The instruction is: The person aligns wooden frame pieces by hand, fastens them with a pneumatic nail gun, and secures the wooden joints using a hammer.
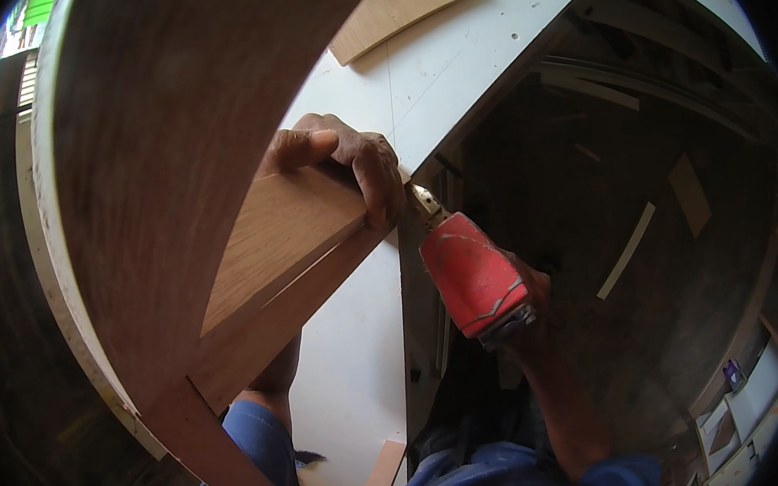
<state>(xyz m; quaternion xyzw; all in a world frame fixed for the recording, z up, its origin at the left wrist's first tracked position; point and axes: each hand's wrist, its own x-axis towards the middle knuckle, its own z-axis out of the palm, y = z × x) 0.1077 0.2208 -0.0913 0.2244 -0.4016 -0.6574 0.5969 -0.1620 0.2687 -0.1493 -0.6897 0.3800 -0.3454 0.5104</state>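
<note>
My left hand wraps over the end of a light-brown wooden board, fingers curled on its edges. A longer strip of brown wood lies along its underside, and a tall, darker wooden panel rises at the left. In my right hand is a red power tool, apparently a nail gun, its metal nose at the board's end just beside my left fingers. The tool's body hides most of the right-hand fingers.
A white work surface with a loose plywood piece extends behind. Another wood strip lies near my body. Past the surface's edge, scraps lie on a dark floor; stacked offcuts stand at the far right.
</note>
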